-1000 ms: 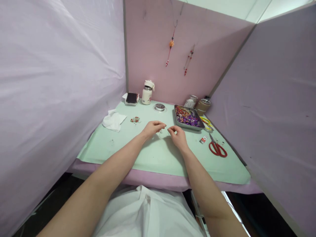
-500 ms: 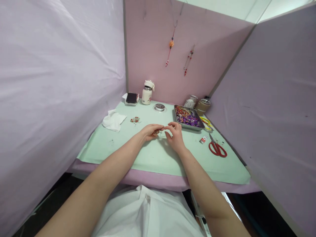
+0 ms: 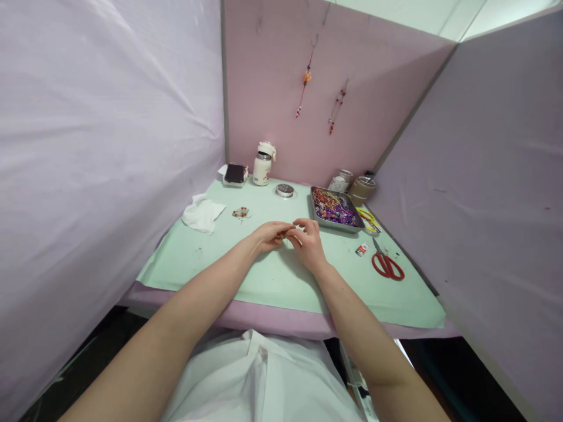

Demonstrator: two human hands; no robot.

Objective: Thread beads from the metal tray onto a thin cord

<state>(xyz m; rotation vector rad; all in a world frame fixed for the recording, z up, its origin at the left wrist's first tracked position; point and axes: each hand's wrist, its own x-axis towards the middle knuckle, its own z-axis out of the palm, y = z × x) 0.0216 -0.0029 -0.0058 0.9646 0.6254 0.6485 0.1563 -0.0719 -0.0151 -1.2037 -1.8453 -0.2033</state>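
Observation:
My left hand [image 3: 271,235] is closed in a pinch over the middle of the green tabletop, on something too small to make out. Touching its fingertips from the right, my right hand [image 3: 308,241] has thumb and forefinger pressed together on a small part that its fingers hide. Left of the hands lies a small cluster of red and clear beads [image 3: 240,213]. Behind and to the right of them sits a metal tray [image 3: 341,226] full of orange and purple beaded strands. A round spool [image 3: 285,190] rests beyond the hands.
Red-handled scissors [image 3: 387,266], a small red and white packet [image 3: 362,249] and yellow-handled pliers [image 3: 368,218] lie at the right. A white cloth [image 3: 203,214], a dark phone-like object [image 3: 235,173] and a bottle [image 3: 262,167] are at the left. Jars [image 3: 362,189] stand behind the tray.
My right hand has moved slightly left, and its thumb and forefinger have closed together against my left fingertips. The thin strand seen between the hands is now mostly hidden.

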